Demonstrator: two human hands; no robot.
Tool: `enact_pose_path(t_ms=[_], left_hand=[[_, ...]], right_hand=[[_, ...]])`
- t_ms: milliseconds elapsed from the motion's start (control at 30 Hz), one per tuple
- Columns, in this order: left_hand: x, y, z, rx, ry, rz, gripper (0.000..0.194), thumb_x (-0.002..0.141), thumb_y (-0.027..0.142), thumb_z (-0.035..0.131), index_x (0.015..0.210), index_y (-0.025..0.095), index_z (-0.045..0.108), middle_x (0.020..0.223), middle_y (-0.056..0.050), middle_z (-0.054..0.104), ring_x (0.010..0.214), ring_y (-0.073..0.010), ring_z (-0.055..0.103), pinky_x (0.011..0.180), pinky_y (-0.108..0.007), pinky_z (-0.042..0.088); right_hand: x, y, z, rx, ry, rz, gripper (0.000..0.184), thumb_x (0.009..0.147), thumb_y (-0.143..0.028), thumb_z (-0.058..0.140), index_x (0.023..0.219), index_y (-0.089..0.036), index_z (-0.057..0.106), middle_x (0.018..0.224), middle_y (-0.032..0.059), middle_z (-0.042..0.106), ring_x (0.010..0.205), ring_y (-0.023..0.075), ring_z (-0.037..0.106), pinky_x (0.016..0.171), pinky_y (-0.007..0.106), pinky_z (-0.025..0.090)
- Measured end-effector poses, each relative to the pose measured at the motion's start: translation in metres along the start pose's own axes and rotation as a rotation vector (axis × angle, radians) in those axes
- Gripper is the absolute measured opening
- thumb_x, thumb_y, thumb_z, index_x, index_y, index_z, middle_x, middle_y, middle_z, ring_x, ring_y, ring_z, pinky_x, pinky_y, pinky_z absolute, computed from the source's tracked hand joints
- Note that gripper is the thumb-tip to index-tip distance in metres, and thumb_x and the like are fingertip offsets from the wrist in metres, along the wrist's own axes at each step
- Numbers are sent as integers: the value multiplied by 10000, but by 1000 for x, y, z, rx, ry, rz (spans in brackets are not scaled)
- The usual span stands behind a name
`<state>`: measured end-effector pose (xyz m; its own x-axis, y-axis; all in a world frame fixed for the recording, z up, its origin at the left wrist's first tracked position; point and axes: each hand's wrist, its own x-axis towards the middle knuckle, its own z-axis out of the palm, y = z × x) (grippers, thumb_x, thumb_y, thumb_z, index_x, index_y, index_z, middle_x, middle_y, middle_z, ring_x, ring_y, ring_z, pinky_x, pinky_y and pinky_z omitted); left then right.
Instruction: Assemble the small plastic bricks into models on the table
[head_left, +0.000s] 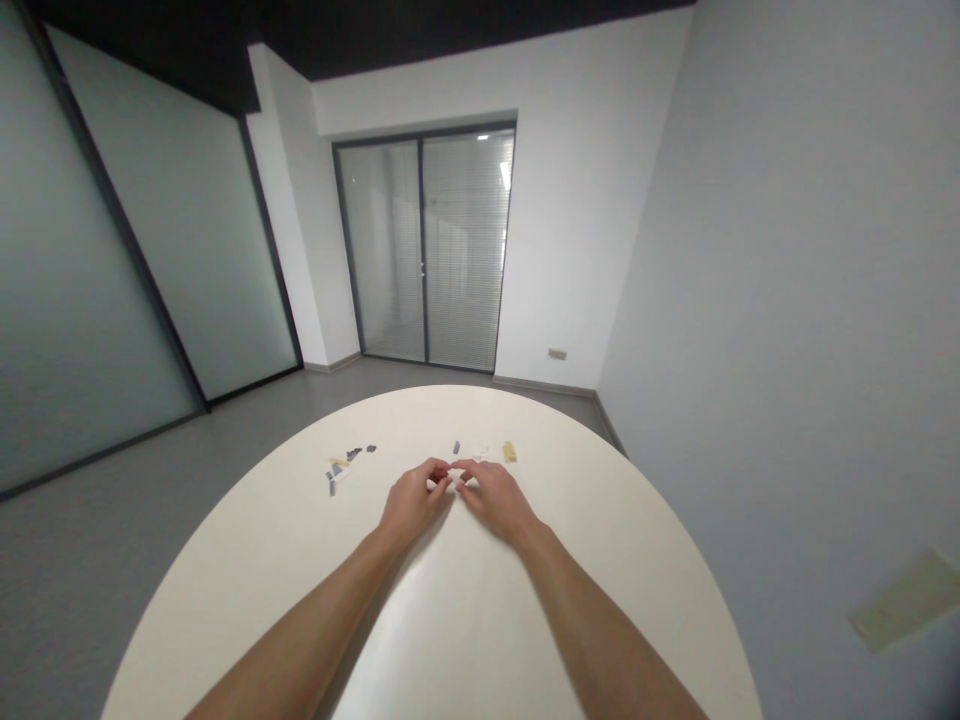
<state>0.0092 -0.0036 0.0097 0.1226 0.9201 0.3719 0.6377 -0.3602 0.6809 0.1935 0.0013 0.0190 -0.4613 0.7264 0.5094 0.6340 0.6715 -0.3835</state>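
My left hand [412, 500] and my right hand [496, 496] meet over the middle of the white round table [465, 620], their fingertips nearly touching. Fingers and thumbs on both are curled inward as in a pinch. Whatever lies between the fingertips is too small and pale to make out against the tabletop. Just beyond the fingertips lies a small grey block [456, 447]. Close behind my right hand are some small white pieces [481, 452], partly hidden by its fingers. A yellow piece [510, 451] lies to their right.
On the table's left side lies a loose group of small parts: a dark piece [371, 448], a yellow strip [340, 462], a white strip [343, 475] and a grey piece [331, 486], among others. The table's curved far edge [450, 386] faces a glass door [424, 250].
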Motion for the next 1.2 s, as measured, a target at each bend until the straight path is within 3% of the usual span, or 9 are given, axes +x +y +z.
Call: enact_pose_path(t_ms=[133,333,633,967,1200], left_hand=[[0,-1,1,-13,12,-10,198,885,311,545,1063,257,614,968,-7,742,808,-156,683,733,-251,476],[0,0,4,-86,28,-20,256,888,326,542,1131,252,570,918,-10,738,765,-159,674,722,-270,481],[0,-1,7,-96,-12,-10,233,906,311,507,1124,247,559,918,-8,721,778,-154,663,719,-268,474],[2,-3,7,-16,1,-17,176,901,299,511,1026,238,618,935,-16,727,844,-165,659,743,-273,461],[1,-10,12,104,8,-18,206,896,312,529,1034,214,646,990,-60,710,924,-194,642,791,-295,463]], right_hand=[[0,1,0,21,-8,-8,431,871,-150,631,1277,-268,551,996,19,702,980,179,629,913,323,426],[-1,2,1,8,0,7,334,845,-151,657,1162,-247,610,1005,18,706,960,179,633,901,320,425],[-2,3,1,-61,-42,87,329,855,-255,675,1179,-248,616,982,19,714,951,176,638,898,307,420],[-1,-1,0,-109,-84,51,307,901,-265,588,1201,-237,644,1009,21,722,933,157,634,862,255,413],[0,-1,-2,-165,-108,89,221,946,-284,527,1065,-254,711,992,26,731,942,167,629,839,251,407]])
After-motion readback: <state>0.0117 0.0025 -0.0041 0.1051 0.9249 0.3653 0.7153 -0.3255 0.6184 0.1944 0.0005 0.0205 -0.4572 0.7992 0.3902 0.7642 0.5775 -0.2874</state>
